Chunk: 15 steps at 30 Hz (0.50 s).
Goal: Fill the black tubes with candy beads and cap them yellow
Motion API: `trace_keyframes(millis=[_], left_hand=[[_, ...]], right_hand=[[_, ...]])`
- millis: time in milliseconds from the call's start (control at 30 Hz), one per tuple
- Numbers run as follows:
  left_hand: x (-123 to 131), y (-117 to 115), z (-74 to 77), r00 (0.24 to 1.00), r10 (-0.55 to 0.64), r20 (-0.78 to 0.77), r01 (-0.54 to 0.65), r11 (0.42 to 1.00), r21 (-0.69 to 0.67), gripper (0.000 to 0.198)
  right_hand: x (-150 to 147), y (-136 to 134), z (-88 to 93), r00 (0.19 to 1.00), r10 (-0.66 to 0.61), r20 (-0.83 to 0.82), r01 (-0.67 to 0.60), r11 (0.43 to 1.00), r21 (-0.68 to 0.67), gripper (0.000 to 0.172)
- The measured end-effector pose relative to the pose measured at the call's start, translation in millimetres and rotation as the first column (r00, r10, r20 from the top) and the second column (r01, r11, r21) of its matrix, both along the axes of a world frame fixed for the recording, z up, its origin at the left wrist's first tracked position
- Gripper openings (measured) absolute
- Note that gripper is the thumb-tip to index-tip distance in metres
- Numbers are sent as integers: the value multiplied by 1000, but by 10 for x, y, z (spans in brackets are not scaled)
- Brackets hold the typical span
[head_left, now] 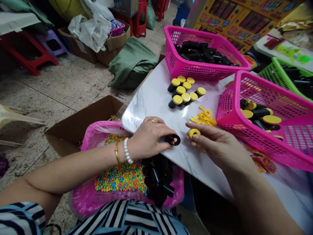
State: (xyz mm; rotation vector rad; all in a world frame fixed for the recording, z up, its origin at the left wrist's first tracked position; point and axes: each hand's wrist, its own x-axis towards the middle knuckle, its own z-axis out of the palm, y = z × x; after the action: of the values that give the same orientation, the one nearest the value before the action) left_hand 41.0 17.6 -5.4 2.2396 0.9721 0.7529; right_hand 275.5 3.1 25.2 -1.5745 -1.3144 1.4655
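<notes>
Right now the left hand (pixel 150 137) has its fingers wrapped around a black tube (pixel 168 138), its open end turned toward the right hand, with small coloured pieces, one of them pink, showing inside. The tube is at the near edge of the bench (pixel 149 101); whether it rests on the surface or hangs just above, I cannot tell. The right hand (pixel 222 143) pinches a yellow cap (pixel 194 133) between thumb and fingers, its round hollow facing up; cap and tube are apart but near each other. Just beyond the right hand lies a loose pile of yellow pieces (pixel 205 117), and farther back a cluster of black tubes with yellow caps (pixel 181 91) stands upright on the bench. Behind that cluster, a pink basket (pixel 195 72) holds many black tubes, while another pink basket (pixel 266 143) on the right contains capped ones lying at various angles. Below the left forearm, a plastic-lined pink tub (pixel 102 198) carries multicoloured beads (pixel 119 181) on its left side and a heap of black tubes (pixel 156 178) on its right.
</notes>
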Motion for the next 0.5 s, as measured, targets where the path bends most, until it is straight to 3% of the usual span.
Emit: trace_keyframes(millis=[100, 267, 400, 500], left_hand=[[21, 4, -20, 999, 29, -14, -29, 999, 27, 21], [21, 3, -47, 999, 49, -16, -47, 995, 88, 27], [15, -3, -72, 999, 37, -24, -34, 992, 119, 27], [21, -2, -101, 999, 35, -34, -31, 991, 129, 21]], right_hand=[[-27, 0, 62, 997, -40, 73, 39, 999, 7, 47], [-166, -13, 162, 989, 72, 128, -77, 996, 40, 48], [-271, -25, 96, 973, 154, 175, -174, 979, 106, 34], [-316, -40, 35, 975, 153, 163, -168, 982, 85, 37]])
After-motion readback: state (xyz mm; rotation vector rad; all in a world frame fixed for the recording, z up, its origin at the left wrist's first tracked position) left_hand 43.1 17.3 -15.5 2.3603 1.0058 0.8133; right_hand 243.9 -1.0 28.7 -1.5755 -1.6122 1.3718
